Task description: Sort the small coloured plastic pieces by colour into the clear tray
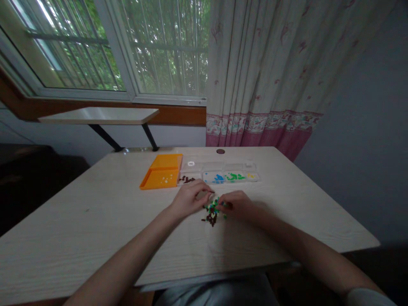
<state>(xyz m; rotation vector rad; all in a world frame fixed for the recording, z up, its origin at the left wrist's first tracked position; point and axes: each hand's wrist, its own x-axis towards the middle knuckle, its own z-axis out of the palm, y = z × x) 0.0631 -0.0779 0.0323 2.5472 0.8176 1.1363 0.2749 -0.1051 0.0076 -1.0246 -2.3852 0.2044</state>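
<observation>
A small heap of mixed beads (212,212), brown, green, blue and white, lies on the pale wooden table (95,229). My left hand (191,197) rests at the heap's left edge with its fingers curled and pinched together; what they hold is too small to see. My right hand (237,204) sits at the heap's right edge, fingers bent down onto the beads. Just beyond the hands stands a clear compartment box (219,172) with brown, blue, green and yellow beads sorted in separate cells.
An orange lid or tray (162,172) lies left of the clear box, with a few white beads on it. A round cable hole (220,151) is near the table's far edge. A window, a small shelf (98,115) and a curtain stand behind.
</observation>
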